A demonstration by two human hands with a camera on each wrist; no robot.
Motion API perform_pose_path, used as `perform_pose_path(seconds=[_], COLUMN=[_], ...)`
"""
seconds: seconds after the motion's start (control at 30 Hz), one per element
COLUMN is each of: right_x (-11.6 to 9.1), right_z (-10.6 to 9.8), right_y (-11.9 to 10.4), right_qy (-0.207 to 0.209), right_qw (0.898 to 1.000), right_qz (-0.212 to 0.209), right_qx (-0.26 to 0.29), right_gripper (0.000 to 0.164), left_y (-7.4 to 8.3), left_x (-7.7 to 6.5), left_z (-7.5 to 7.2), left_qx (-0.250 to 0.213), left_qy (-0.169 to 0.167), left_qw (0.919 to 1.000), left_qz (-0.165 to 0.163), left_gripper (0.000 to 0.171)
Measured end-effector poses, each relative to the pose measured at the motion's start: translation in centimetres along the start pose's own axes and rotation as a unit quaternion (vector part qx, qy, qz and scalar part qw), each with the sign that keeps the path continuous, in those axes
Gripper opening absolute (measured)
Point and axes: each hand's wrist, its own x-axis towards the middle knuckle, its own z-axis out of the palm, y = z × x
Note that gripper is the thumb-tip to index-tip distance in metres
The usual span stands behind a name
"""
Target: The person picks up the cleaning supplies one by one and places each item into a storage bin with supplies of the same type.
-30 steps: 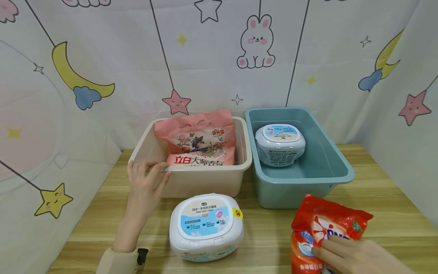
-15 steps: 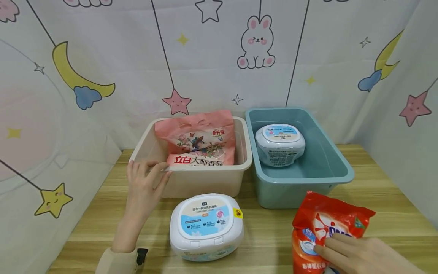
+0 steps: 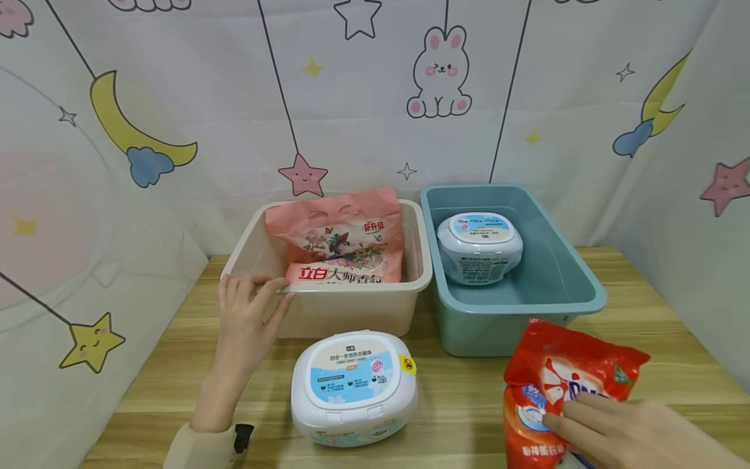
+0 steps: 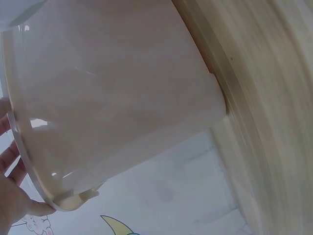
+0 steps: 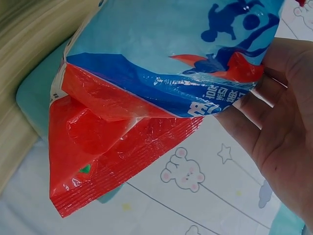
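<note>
My left hand (image 3: 249, 312) grips the front left corner of a cream plastic bin (image 3: 351, 316), fingers over the rim and thumb on the outer wall. In the left wrist view the fingers (image 4: 10, 156) curl along that rim. A pink laundry detergent bag (image 3: 351, 244) leans inside the bin. My right hand (image 3: 615, 426) holds a red laundry detergent bag (image 3: 565, 355) at the lower right, fingers across its printed front. In the right wrist view its blue and red side (image 5: 142, 73) faces the camera, and the fingertips disappear behind it.
A teal bin (image 3: 498, 332) stands to the right of the cream one, with a white-lidded tub (image 3: 480, 257) inside. On the wooden table (image 3: 457, 417), a white lidded box (image 3: 354, 426) sits in front of the cream bin. A patterned cloth (image 3: 363, 98) hangs behind.
The red detergent bag and my right hand have shifted slightly up and to the right. My left hand stays on the cream bin's rim.
</note>
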Motion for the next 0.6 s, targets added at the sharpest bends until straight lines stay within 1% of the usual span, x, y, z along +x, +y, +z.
perform_pose_path(seconds=[0.13,0.37,0.5,0.6], right_x=[0.0,0.1,0.1,0.1], right_z=[-0.4,-1.4,-1.9,-2.3], right_y=[0.1,0.4,0.6,0.8], right_qy=[-0.003,0.036,0.036,0.02], right_qw=[1.0,0.999,0.998,0.999], right_qz=[-0.001,-0.019,-0.026,-0.023], right_qx=[0.003,-0.025,-0.038,-0.04], right_gripper=[0.069,0.069,0.071,0.073], left_y=[0.1,0.0,0.1,0.2], left_x=[0.0,0.1,0.1,0.2], left_z=[0.0,-0.1,-0.1,-0.1], left_qx=[-0.004,0.003,0.003,0.003], left_qy=[0.008,0.001,0.002,0.003], left_qw=[1.0,1.0,1.0,1.0], left_qz=[0.001,0.007,0.008,0.007], left_gripper=[0.026,0.026,0.025,0.026])
